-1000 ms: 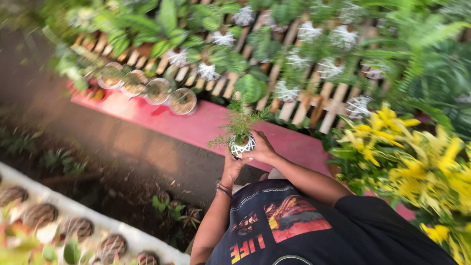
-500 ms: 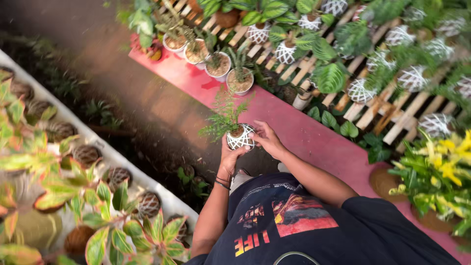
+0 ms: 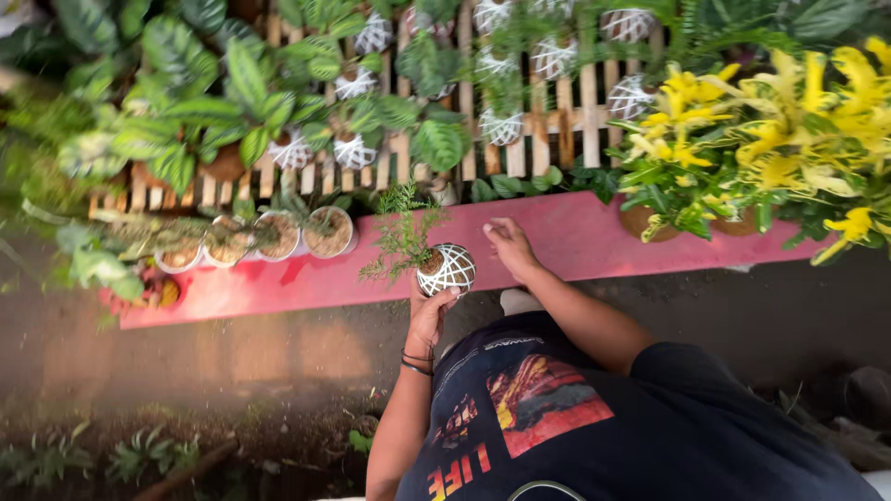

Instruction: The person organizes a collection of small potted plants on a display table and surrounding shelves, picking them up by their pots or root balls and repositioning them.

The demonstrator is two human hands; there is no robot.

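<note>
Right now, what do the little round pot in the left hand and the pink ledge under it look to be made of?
The round pot, held by the left hand, looks like a dark ball wrapped in white cord or netting; the white lines criss-cross. The pink ledge looks like painted concrete or masonry: matte, flat, worn at its left end. Neither is certain.

The small pot (image 3: 447,269) is white with a dark net pattern and carries feathery green fronds (image 3: 401,237). The ledge (image 3: 575,243) is pink-red. Bushy plants (image 3: 780,130) show bright yellow and green leaves. The shirt (image 3: 640,427) is black with a red print. The slatted fence (image 3: 566,111) is pale wood.
</note>
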